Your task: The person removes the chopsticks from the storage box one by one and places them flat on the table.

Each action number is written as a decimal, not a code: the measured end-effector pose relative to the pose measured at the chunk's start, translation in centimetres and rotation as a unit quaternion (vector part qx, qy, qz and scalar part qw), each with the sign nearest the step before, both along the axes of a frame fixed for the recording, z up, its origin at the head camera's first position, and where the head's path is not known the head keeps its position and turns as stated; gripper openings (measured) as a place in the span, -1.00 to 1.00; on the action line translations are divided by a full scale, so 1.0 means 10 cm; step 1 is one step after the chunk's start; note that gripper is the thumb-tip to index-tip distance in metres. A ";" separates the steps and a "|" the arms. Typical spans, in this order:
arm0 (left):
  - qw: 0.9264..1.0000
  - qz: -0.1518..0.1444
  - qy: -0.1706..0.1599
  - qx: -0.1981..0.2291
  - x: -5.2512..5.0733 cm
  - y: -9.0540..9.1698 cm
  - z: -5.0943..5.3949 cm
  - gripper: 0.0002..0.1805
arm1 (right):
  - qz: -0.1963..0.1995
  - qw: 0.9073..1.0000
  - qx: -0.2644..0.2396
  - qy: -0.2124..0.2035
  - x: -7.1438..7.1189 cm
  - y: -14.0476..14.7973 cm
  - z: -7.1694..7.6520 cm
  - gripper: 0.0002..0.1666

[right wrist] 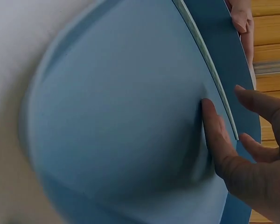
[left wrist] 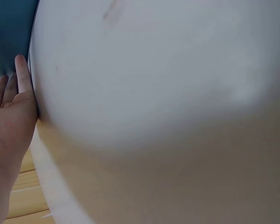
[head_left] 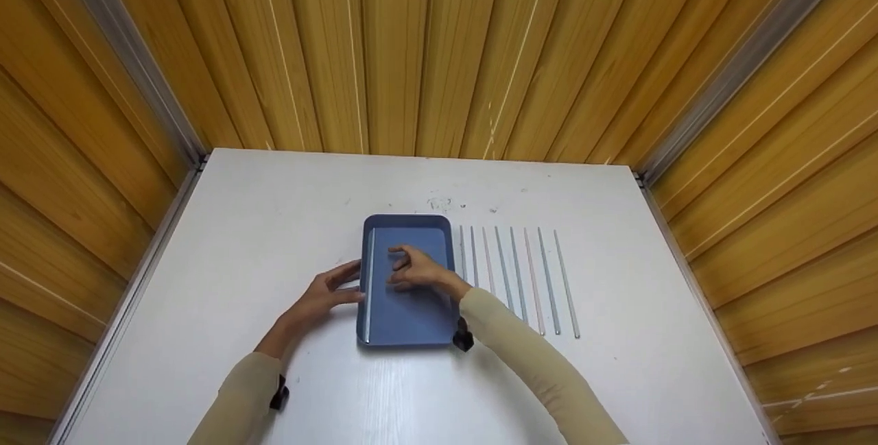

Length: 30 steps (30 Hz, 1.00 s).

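Observation:
A blue rectangular tray (head_left: 411, 325) lies on the white table. Inside it, along the left wall, is one thin pale stick (head_left: 370, 287), which looks light green and speckled in the right wrist view. My left hand (head_left: 319, 297) touches the tray's outer left side with extended fingers. Above the tray floor is my right hand (head_left: 418, 271), its fingers spread and loosely bent, holding nothing. The stick lies just beyond those fingertips, apart from them in the head view. In the left wrist view, fingers (left wrist: 22, 74) rest along the tray's wall.
Several thin sticks (head_left: 547, 280) in pale blue, pink and greenish tones lie side by side to the right of the tray, partly behind the right forearm. The white table (head_left: 274, 225) meets wood-patterned walls (head_left: 391, 54) at the back and sides.

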<state>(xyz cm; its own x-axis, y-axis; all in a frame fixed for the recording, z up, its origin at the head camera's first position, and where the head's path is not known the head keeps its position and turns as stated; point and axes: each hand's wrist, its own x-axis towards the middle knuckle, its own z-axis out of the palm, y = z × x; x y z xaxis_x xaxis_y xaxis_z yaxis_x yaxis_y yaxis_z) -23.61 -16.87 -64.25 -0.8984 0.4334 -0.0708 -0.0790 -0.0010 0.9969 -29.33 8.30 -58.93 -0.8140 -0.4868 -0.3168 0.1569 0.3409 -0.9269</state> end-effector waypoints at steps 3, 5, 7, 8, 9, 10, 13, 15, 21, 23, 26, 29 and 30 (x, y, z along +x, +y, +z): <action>1.000 -0.003 0.005 -0.002 0.02 -0.02 -0.01 -0.11 | -0.021 0.999 -0.020 -0.027 0.03 -0.09 -0.08 -0.11; 1.000 -0.005 0.009 -0.001 0.02 -0.02 -0.02 -0.12 | -0.023 0.999 -0.016 -0.022 0.04 -0.14 -0.10 -0.10; 1.000 -0.005 0.012 -0.002 0.03 -0.03 -0.02 -0.13 | -0.015 1.000 0.003 0.004 0.06 -0.18 -0.11 -0.11; 1.000 -0.005 0.014 -0.003 0.04 -0.03 -0.03 -0.13 | -0.009 1.000 0.013 0.019 0.07 -0.21 -0.11 -0.12; 1.000 -0.004 0.014 -0.002 0.04 -0.03 -0.03 -0.13 | -0.003 0.999 0.022 0.031 0.09 -0.22 -0.11 -0.13; 1.000 -0.005 0.015 -0.003 0.05 -0.02 -0.04 -0.13 | 0.000 0.999 0.031 0.043 0.10 -0.24 -0.10 -0.14; 1.000 -0.007 0.015 -0.001 0.05 0.00 -0.05 -0.13 | 0.001 0.996 0.047 0.070 0.14 -0.29 -0.12 -0.15; 1.000 -0.006 0.010 0.005 0.05 0.01 -0.05 -0.14 | -0.004 0.993 0.061 0.102 0.16 -0.32 -0.13 -0.18; 1.000 0.004 0.005 0.017 0.03 0.02 -0.04 -0.14 | 0.003 0.959 0.151 0.239 0.18 -0.39 -0.14 -0.24; 1.000 0.003 0.006 0.016 0.03 0.02 -0.04 -0.14 | 0.008 0.953 0.171 0.252 0.17 -0.41 -0.14 -0.23; 1.000 0.002 0.007 0.016 0.03 0.01 -0.03 -0.13 | 0.008 0.952 0.180 0.247 0.16 -0.42 -0.14 -0.20; 1.000 0.006 0.007 0.011 0.02 0.01 -0.02 -0.13 | 0.005 0.961 0.164 0.225 0.14 -0.41 -0.10 -0.18; 1.000 0.009 0.008 0.007 0.01 0.01 -0.01 -0.13 | 0.004 0.964 0.155 0.216 0.13 -0.41 -0.08 -0.18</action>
